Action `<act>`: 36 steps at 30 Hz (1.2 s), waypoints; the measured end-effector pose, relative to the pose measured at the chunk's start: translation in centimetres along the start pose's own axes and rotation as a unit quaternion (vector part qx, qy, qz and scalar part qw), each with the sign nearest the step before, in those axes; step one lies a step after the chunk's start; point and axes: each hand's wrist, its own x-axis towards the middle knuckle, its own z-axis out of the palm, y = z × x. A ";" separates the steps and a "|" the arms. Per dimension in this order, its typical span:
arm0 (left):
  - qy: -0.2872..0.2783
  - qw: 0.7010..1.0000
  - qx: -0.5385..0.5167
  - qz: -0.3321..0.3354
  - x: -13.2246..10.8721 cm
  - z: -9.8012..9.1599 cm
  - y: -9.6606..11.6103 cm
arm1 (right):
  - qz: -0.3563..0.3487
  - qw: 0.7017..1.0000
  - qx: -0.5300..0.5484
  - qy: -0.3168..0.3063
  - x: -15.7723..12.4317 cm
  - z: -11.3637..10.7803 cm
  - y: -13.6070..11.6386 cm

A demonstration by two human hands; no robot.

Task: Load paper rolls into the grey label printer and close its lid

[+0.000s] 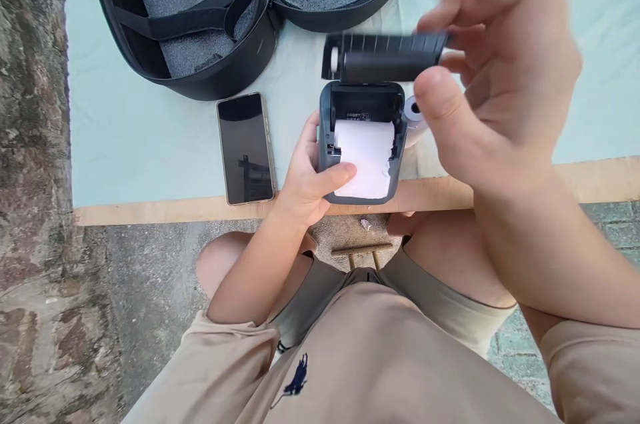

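Note:
My left hand (313, 177) grips a small dark thermal printer (325, 104) at its left side, the thumb lying over its front onto the white paper (365, 151) inside. The printer's black lid (390, 57) stands raised above the open compartment, its roller side facing me. My right hand (505, 71), blurred, has the lid's right end between thumb and fingers. Just right of the printer, partly behind it and the right thumb, lies a white paper roll (414, 114) with a dark core.
A smartphone (245, 151) lies left of my left hand, near the table's wooden front edge (150, 213). An unzipped black case (235, 71) with grey foam lies at the back. A rough stone wall (35, 144) borders the left. A paper scrap (366, 224) is on the ground.

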 end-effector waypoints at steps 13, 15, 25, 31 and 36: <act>-0.008 0.999 -0.033 0.018 -0.3 0.2 0.2 | -0.070 0.995 0.040 -0.054 0.0 -0.2 0.6; 0.005 0.999 -0.038 0.020 -0.5 0.5 0.4 | -0.062 0.996 0.036 -0.060 0.1 -0.3 0.3; -0.012 0.999 -0.031 0.018 -0.5 1.2 0.9 | -0.059 0.990 0.043 -0.122 -0.3 -0.6 -0.7; 0.005 0.999 -0.008 0.031 -0.7 1.1 0.9 | -0.055 0.987 0.040 -0.146 -0.3 -0.7 -0.6; 0.010 0.999 -0.036 0.032 -0.4 1.2 0.7 | -0.050 0.989 0.040 -0.131 -0.1 -0.2 -0.3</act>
